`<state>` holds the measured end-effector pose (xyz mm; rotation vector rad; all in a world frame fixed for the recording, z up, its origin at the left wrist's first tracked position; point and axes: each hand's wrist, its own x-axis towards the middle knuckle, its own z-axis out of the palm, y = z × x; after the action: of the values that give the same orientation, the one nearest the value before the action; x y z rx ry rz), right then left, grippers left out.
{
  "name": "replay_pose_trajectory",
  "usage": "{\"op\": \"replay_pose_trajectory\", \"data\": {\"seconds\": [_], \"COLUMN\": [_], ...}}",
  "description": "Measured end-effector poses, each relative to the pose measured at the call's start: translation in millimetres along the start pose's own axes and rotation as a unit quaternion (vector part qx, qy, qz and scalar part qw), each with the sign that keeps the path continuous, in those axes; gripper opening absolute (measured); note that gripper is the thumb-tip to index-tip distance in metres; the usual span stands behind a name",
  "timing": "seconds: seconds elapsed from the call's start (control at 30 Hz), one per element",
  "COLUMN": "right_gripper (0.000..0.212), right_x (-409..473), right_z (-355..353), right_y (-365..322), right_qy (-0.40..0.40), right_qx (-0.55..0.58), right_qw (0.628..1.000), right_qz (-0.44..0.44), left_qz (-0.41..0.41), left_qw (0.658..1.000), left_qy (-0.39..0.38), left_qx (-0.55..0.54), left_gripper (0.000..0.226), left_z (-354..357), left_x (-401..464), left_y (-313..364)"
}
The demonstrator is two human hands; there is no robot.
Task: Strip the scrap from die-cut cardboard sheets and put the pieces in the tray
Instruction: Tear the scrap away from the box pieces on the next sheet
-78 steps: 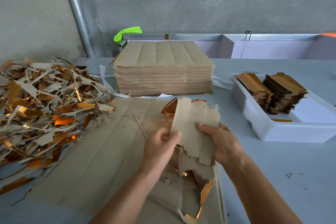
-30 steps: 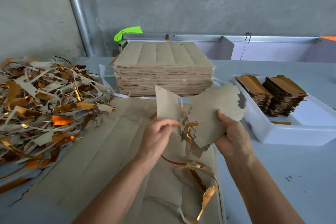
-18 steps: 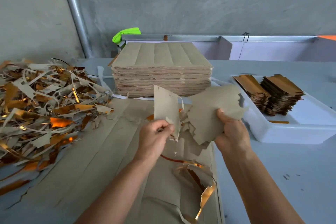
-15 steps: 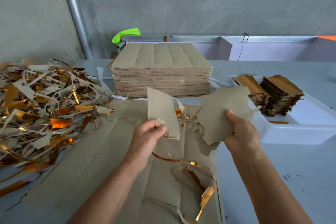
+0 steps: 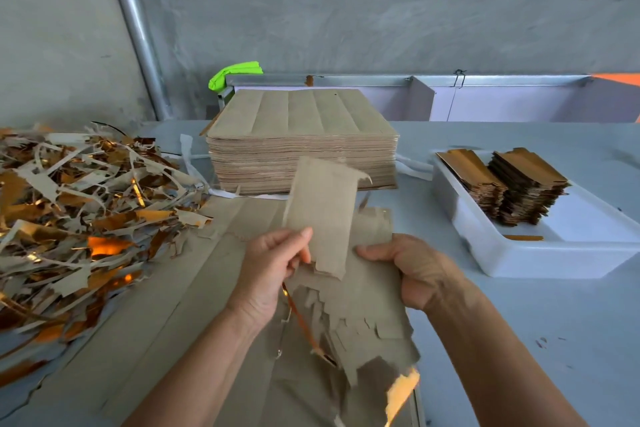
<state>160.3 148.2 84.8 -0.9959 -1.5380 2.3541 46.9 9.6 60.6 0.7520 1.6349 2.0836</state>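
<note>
My left hand pinches a brown rectangular die-cut piece and holds it upright over the middle of the table. My right hand grips the right edge of a jagged, torn batch of cardboard that lies low, just behind and under that piece. Below both hands lies a brown die-cut sheet with gold foil showing at its torn edges. The white tray stands to the right with two stacks of gold-faced pieces in it.
A tall stack of uncut brown sheets stands at the back centre. A big heap of brown and gold scrap strips covers the left of the table. A metal pipe and a concrete wall close off the back.
My right hand has dropped its jagged cardboard from chest height down toward the sheet and moved left. My left hand has lifted its separated piece higher and closer to the right hand.
</note>
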Motion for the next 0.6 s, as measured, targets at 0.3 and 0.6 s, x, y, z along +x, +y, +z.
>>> {"op": "replay_pose_trajectory", "data": {"seconds": [0.3, 0.6], "right_gripper": [0.017, 0.013], "right_x": [0, -5], "right_z": [9, 3], "right_y": [8, 11], "right_qy": [-0.004, 0.004], "right_qx": [0.083, -0.16], "right_qw": [0.992, 0.971], "right_qz": [-0.099, -0.178], "left_qz": [0.086, -0.041], "left_qw": [0.965, 0.996], "left_qy": [0.009, 0.033], "left_qx": [0.248, 0.073], "left_gripper": [0.055, 0.029], "left_z": [7, 5], "left_x": [-12, 10], "left_y": [-12, 8]}}
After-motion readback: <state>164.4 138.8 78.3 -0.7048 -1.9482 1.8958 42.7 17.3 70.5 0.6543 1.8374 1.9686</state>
